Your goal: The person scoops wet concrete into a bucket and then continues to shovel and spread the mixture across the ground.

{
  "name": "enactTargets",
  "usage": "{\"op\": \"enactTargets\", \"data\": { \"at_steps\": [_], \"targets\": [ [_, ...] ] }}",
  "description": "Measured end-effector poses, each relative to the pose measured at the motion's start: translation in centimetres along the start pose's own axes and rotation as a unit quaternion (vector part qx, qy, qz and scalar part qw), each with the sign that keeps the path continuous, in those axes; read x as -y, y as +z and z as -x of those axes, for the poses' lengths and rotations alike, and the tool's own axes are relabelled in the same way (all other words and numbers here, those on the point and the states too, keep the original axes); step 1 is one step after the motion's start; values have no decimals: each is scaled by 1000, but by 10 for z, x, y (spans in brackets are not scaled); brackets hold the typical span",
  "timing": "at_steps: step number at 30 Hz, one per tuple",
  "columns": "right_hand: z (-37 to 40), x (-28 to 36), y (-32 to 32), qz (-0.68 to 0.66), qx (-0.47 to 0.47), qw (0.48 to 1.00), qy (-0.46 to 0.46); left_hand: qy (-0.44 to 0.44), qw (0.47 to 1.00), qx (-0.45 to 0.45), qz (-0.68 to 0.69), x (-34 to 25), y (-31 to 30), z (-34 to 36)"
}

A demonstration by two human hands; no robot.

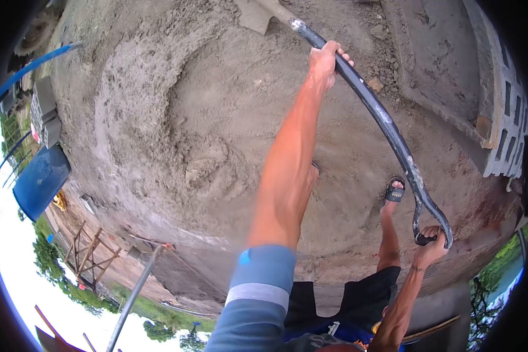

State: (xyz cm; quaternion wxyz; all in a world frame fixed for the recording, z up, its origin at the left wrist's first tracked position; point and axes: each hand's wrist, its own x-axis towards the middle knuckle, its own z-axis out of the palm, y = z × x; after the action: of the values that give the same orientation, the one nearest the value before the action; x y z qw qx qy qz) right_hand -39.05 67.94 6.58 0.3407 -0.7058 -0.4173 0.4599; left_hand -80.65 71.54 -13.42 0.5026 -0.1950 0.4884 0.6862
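Observation:
A long-handled shovel (381, 114) with a black, mortar-smeared shaft runs from the top centre to the lower right. My left hand (328, 60) is wrapped round the shaft near the blade end. At the other end, my right hand (431, 249) grips the D-shaped handle. The grey blade (254, 16) lies against wet mortar at the top edge, partly out of frame. A broad bed of wet grey mortar (217, 117) spreads on the ground to the left of the shaft.
Hollow concrete blocks (510, 126) and a mortar-coated trough (446, 58) stand at the right. A blue barrel (41, 180) and more blocks (46, 108) are at the left. Below them are a metal pole (136, 293) and a wooden frame (91, 252). My sandalled foot (395, 190) is near the handle.

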Motion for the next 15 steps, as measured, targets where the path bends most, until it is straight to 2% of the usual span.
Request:
{"op": "enactTargets", "data": {
  "at_steps": [3, 5, 7, 9, 10, 13, 14, 15],
  "targets": [
    [-26, 5, 7, 5, 72, 996, -49, 26, 996, -8, 82, -19, -31, 18],
    [-30, 23, 26, 28, 128, 990, -48, 36, 991, -38, 122, -28, -89, 46],
    [-32, 29, 40, 41, 188, 976, -104, 68, 980, -92, 163, -41, -119, 67],
    [-38, 40, 42, 56, 231, 958, -159, 84, 965, -74, 237, -40, -142, 84],
    [-42, 53, 37, 129, 218, 946, -202, 100, 955, -64, 271, -37, -145, 102],
    [-43, 91, 43, 98, 312, 877, -353, 133, 925, -64, 349, -29, -151, 161],
    [-43, 100, 40, 93, 368, 850, -365, 131, 920, -43, 367, -21, -177, 172],
    [-38, 104, 34, 113, 377, 824, -407, 125, 915, -23, 382, -9, -202, 181]
  ]
}}
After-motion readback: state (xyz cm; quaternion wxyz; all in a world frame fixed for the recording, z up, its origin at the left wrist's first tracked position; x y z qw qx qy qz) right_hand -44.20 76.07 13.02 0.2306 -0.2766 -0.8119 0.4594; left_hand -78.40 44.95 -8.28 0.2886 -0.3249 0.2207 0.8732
